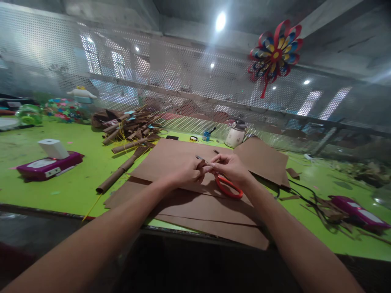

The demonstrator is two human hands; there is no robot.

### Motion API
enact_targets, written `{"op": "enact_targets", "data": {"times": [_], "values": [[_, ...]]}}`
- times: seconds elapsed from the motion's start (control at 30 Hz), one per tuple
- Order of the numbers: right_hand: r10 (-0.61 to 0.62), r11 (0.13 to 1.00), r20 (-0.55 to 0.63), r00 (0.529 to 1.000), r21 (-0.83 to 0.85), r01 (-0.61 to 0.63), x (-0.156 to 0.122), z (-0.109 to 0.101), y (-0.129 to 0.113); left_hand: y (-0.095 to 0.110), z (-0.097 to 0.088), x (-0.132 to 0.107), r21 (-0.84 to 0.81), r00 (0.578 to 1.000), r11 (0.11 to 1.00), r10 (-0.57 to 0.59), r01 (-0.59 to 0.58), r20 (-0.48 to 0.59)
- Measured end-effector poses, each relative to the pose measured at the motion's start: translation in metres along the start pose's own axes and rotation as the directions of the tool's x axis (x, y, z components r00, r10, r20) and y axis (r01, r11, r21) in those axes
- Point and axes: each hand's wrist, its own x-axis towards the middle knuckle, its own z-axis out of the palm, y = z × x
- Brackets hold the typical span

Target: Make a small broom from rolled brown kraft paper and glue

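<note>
Both my hands meet over a stack of brown paper sheets point(183, 203) on a green table point(76, 183). My left hand point(187, 171) is closed, pinching a small brown paper piece point(203, 162) against the scissors' blades. My right hand point(232, 167) is closed around red-handled scissors point(227, 186), whose handle loop hangs below the palm. The blade tips poke out toward the upper left, between the two hands.
Rolled brown paper tubes point(131, 130) lie at the back left, one long tube point(117, 173) beside the sheets. A purple device point(49, 165) sits left, another point(357, 209) right. A white jar point(235, 134) and a small blue pot point(207, 135) stand behind. A paper pinwheel point(275, 53) hangs on the mesh wall.
</note>
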Motion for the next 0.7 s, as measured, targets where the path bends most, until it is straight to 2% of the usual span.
{"op": "enact_targets", "data": {"times": [0.1,0.27,0.37,0.53,0.7], "values": [[-0.009,1.000,0.017,1.000,-0.005,0.009,-0.0005,0.0012,0.0006,0.0005,0.0004,-0.0009,0.012,0.999,1.000,0.009,-0.008,-0.037],[0.047,0.997,0.022,0.999,0.059,-0.048,-0.0003,0.0003,0.0008,0.0081,-0.0033,-0.0027,-0.130,0.996,0.989,-0.079,0.074,-0.030],[0.060,0.994,0.013,0.998,0.087,-0.061,0.0003,0.0002,0.0021,0.0061,-0.0031,-0.0029,-0.173,0.995,0.981,-0.091,0.085,-0.027],[0.036,0.992,0.016,0.999,0.120,-0.037,0.0015,-0.0014,0.0042,0.0005,-0.0037,-0.0032,-0.242,0.996,0.966,-0.088,0.090,0.019],[0.060,0.994,-0.013,0.998,0.093,-0.059,0.0030,-0.0073,0.0016,0.0068,-0.0077,-0.0041,-0.221,0.987,0.962,-0.153,0.162,0.055]]}}
